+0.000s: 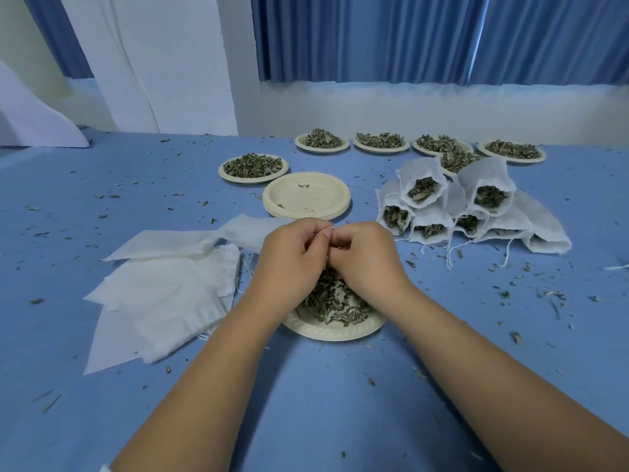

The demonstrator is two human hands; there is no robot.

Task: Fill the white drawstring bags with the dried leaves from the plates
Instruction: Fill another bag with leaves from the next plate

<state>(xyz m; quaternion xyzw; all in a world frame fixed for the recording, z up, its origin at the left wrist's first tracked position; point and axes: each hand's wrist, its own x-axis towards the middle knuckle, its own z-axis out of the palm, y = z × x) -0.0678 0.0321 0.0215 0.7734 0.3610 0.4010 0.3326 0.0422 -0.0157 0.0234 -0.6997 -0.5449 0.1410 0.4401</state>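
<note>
Both hands meet above a paper plate (pixel 335 332) heaped with dried leaves (pixel 328 303). My left hand (pixel 292 257) and my right hand (pixel 366 257) have curled fingers pinched together at their tips. An empty white drawstring bag (pixel 243 233) runs out from behind my left hand toward the left; the hands hide its mouth, and a sliver of white shows between the fingertips. Flat empty bags (pixel 163 298) lie in a pile left of the plate. Several filled bags (pixel 452 206), mouths facing me, are stacked at the right.
A stack of empty plates (pixel 306 195) sits just beyond my hands. Several plates of leaves (pixel 253 166) (pixel 321 143) (pixel 381 143) (pixel 512 151) line the back. Leaf crumbs scatter over the blue tablecloth (pixel 340 403). White wall and blue curtains stand behind.
</note>
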